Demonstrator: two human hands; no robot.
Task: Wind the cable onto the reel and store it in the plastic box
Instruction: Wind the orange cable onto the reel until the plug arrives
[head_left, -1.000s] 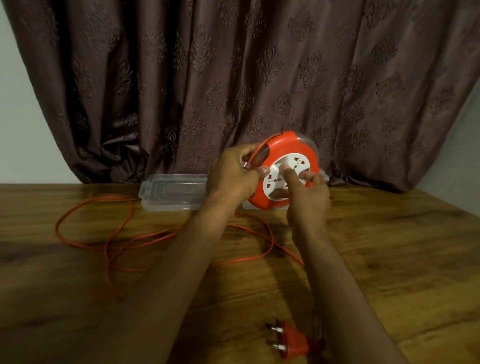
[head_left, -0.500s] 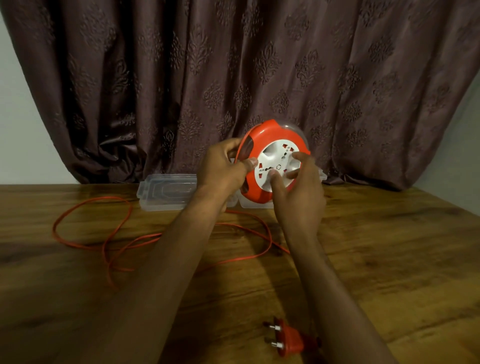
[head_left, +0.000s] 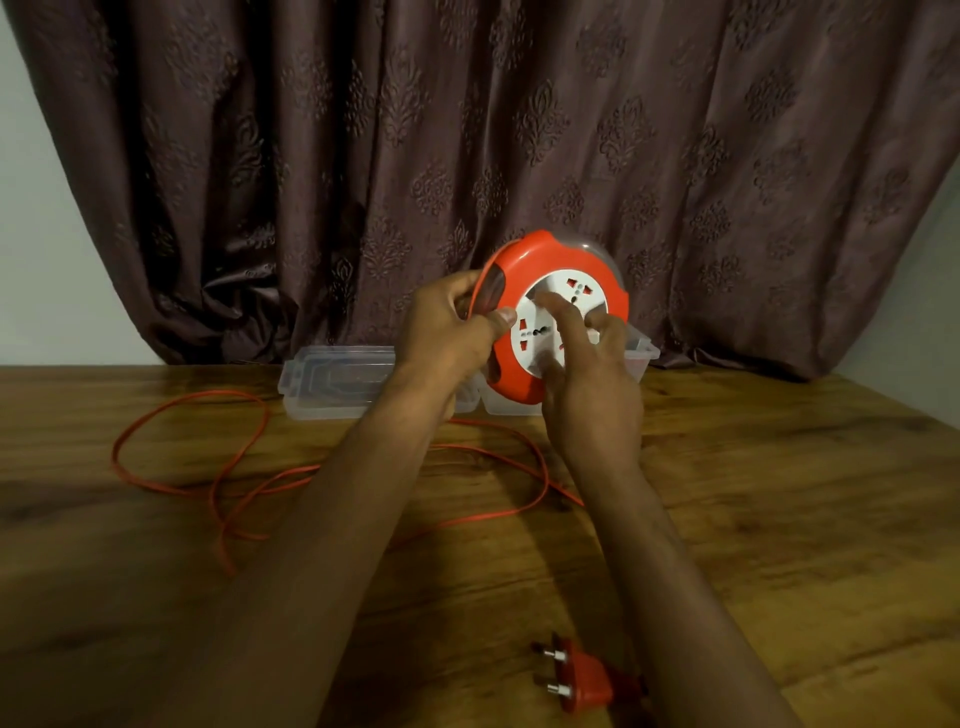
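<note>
bare table (head_left: 779, 519) right, cable (head_left: 218, 467) loops sprawled left (plug (head_left: 587, 680) near front), box (head_left: 636, 358) behind reel (head_left: 566, 254)

— We see a reel (head_left: 558, 317) of glossy orange plastic, its socket face matt white, with a clear plastic edge at its upper right. And the table (head_left: 779, 519)?

— We read it as wood, grained, with a soft sheen. The cable (head_left: 182, 483) on it looks smooth and orange; the plug (head_left: 584, 680) at lower centre is orange plastic with shiny metal pins.

— Behind, we note a translucent plastic box (head_left: 337, 384), and a dull brown cloth curtain (head_left: 467, 130) with an embossed pattern.
</note>
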